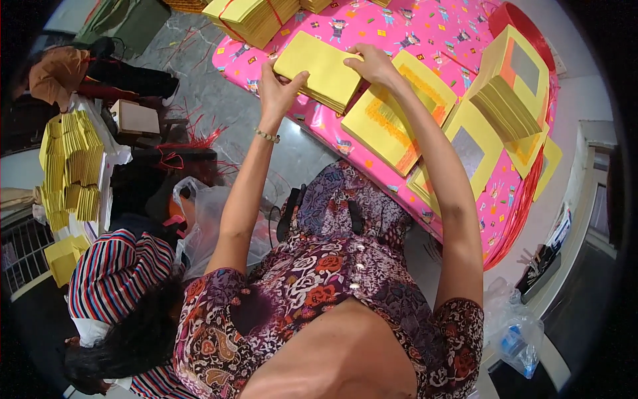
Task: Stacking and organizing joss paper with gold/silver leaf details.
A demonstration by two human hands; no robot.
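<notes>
Item one: a thick oblong stack of plain yellow paper sheets (319, 70), at the near edge of a table under a pink printed cover (458, 33); whether it rests on the cover, we cannot tell. Our left hand (279, 96), with a beaded bracelet (268, 135) at the wrist, holds the stack's left end, thumb along the near side. Our right hand (372, 63) holds the right end, thumb and forefinger bent close together over the corner; the other fingertips are hidden.

Item two: a yellow paper stack with an orange-bordered panel (385, 130), flat, just right of item one — partly under our right forearm.

Item three: a flat yellow stack with a silver rectangle (468, 149), beyond that forearm. Beside it, a tall, leaning yellow stack (505, 106).

Item four: a yellow bundle tied with red strands (252, 20), at the table's far left corner.

Item five: a skein of loose red strands (515, 229), draped along the right edge.

Also noted, at left: a person in a striped top (116, 272) — near further heaped yellow stacks (76, 153).
</notes>
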